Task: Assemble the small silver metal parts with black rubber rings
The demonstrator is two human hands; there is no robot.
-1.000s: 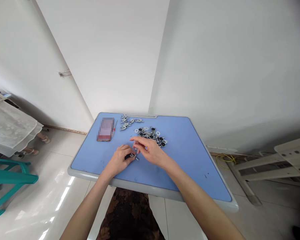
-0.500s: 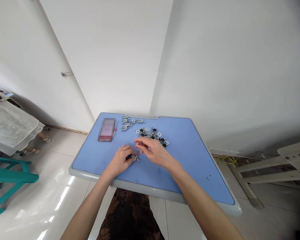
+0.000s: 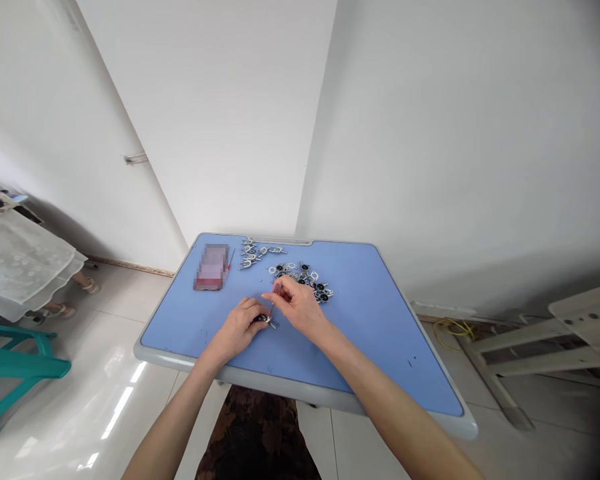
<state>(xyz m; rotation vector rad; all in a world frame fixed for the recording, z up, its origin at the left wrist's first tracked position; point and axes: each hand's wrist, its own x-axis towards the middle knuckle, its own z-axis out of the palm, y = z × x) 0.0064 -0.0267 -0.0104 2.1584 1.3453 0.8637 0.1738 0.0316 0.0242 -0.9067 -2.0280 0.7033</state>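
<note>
My left hand [image 3: 243, 327] is closed on a small metal part [image 3: 264, 319], pinning it to the blue tabletop [image 3: 180, 327]. The fingers cover much of that part, and a metal prong sticks out to its right. Between the fingertips of my right hand [image 3: 300, 303] is a small screwdriver [image 3: 274, 303] with a thin shaft and a clear-looking handle. It slants down, its tip at the metal part. Just beyond my right hand lies a pile of metal parts with black round discs [image 3: 307, 280]. Several similar metal pieces [image 3: 250, 257] form a group farther left.
A phone [image 3: 211, 267] with a blurred screen lies at the table's left, beside a red-handled screwdriver [image 3: 231, 259]. A green stool [image 3: 23, 353] and a person's white skirt [image 3: 25, 260] are at left. A metal frame [image 3: 500, 367] and yellow cable [image 3: 450, 330] are at right.
My right hand has come down and its fingers have closed round the screwdriver's top. My left hand still holds the metal part. The whole view has shifted slightly.
</note>
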